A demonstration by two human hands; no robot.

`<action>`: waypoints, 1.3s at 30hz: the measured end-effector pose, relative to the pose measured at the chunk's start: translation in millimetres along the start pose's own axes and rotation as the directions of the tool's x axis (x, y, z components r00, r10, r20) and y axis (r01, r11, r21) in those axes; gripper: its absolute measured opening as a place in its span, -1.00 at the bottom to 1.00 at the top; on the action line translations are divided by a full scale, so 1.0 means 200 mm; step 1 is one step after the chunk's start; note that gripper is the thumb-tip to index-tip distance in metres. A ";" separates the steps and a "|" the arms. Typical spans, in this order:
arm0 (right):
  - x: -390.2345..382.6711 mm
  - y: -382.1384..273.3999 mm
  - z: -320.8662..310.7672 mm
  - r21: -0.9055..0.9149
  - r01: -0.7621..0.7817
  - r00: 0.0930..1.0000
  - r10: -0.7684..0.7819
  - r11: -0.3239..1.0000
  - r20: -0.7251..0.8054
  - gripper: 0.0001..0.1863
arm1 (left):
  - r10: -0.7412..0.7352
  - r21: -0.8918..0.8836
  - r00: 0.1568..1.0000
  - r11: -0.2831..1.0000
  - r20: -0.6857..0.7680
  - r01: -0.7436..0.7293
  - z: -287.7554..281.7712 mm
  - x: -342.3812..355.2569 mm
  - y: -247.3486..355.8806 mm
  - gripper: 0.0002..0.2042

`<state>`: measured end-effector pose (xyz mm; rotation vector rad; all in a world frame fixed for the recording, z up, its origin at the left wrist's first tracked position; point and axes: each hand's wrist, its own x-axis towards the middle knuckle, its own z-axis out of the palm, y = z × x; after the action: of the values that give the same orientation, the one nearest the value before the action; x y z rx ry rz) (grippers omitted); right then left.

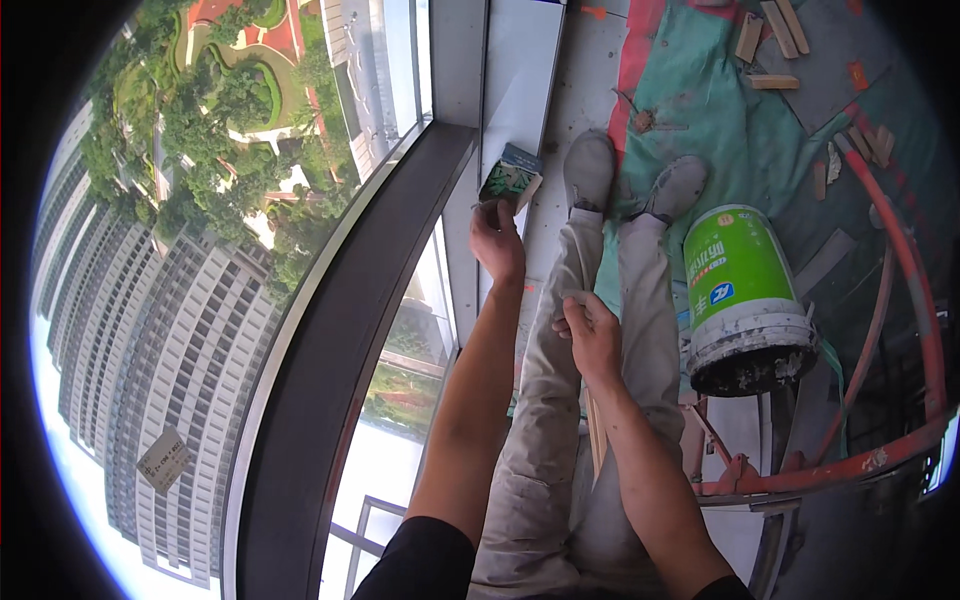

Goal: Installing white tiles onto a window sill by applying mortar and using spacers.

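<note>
Right hand (pixel 594 340) curls its fingers over the trousers (pixel 540 430), any hold unclear; left hand (pixel 497 245), grip partly hidden, reaches the near edge of an open box (pixel 523 157) containing green pieces (pixel 507 180). Rightward stands a green-and-white bucket (pixel 738 262).

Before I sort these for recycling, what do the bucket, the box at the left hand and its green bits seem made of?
Bucket: likely plastic, smooth, slightly shiny, with a ridged white rim.
Box: probably card, matte or lightly coated, by its thin walls and pale flap.
Green bits: perhaps plastic, evenly coloured; too small to tell their finish.
</note>
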<state>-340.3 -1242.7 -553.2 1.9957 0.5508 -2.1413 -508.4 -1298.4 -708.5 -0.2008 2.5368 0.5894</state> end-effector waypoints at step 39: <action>0.06 -0.22 0.11 0.109 0.090 0.993 -0.098 0.990 0.072 -0.68 | 0.209 0.285 0.976 0.940 -0.056 -0.186 0.15 0.06 0.19 -0.68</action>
<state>-378.0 -1209.1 -557.3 1.9667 0.5406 -2.3380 -514.1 -1250.2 -723.9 0.1352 2.7069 0.2947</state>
